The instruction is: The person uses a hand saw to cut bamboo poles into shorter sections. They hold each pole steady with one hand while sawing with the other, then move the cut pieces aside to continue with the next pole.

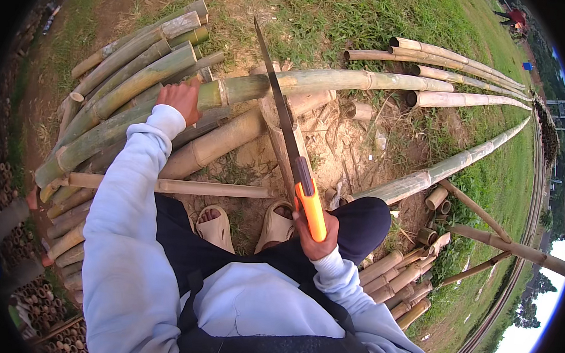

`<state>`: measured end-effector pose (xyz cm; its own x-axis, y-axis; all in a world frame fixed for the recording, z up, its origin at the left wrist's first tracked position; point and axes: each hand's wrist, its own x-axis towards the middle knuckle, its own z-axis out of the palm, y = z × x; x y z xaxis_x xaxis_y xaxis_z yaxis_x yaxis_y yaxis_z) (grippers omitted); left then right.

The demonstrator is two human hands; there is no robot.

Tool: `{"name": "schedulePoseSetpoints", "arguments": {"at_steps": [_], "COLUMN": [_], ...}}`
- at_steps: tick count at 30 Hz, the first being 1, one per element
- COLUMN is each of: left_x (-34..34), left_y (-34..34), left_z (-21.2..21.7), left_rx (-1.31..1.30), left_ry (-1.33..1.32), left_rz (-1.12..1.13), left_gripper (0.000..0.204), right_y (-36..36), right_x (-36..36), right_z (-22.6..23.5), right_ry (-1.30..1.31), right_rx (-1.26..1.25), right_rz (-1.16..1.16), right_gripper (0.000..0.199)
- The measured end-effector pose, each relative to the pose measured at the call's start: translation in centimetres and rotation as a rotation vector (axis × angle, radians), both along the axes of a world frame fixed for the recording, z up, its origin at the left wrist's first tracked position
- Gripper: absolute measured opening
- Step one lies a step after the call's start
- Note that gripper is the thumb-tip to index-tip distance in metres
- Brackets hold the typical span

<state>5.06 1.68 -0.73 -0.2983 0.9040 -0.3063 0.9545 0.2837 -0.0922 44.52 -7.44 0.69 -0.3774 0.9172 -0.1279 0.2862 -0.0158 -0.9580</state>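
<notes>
Gripping a saw (287, 129) by its orange handle (312, 210), the right hand (320, 245) has its fingers closed around the grip in the head view, in front of the person's lap. The dark blade slants up and away, crossing over a long bamboo pole (245, 89); whether its teeth bite into the wood cannot be told.

The left hand (181, 101) lies on that pole to the left of the blade, fingers curled down over it, their tips hidden. The pole runs from a bamboo stack (119, 65) at the left edge of the bare ground (329, 137) to the grass (342, 20) at its right edge, darker green left of the blade and paler right of it.

A thick bamboo length (223, 144) lies nearer the person, under the pole. A short offcut (359, 111) sits on the ground right of the blade. Several poles (466, 76) lie along the grass at the far right, and short pieces (392, 281) are piled near the right knee (366, 225). Tan sandals (216, 229) stand at the ground's near edge.
</notes>
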Motion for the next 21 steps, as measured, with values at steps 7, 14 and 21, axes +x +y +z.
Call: {"name": "schedulePoseSetpoints", "arguments": {"at_steps": [7,14,21], "left_x": [0.1,0.4,1.0], "left_y": [-0.3,-4.7,-9.7], "left_z": [0.1,-1.1,-7.1], "left_rx": [0.067,0.188,0.228], "left_ry": [-0.01,-0.078,-0.098], "left_rz": [-0.026,-0.078,-0.062], "left_gripper": [0.064,0.056,0.059], "right_y": [5.7,5.6,2.8], "right_x": [-2.3,-5.6,-5.0], "right_z": [-0.8,0.0,-1.9], "right_ry": [0.012,0.112,0.021], "right_rx": [-0.083,0.057,0.02], "right_rz": [-0.002,0.014,0.032], "right_gripper": [0.011,0.01,0.012]}}
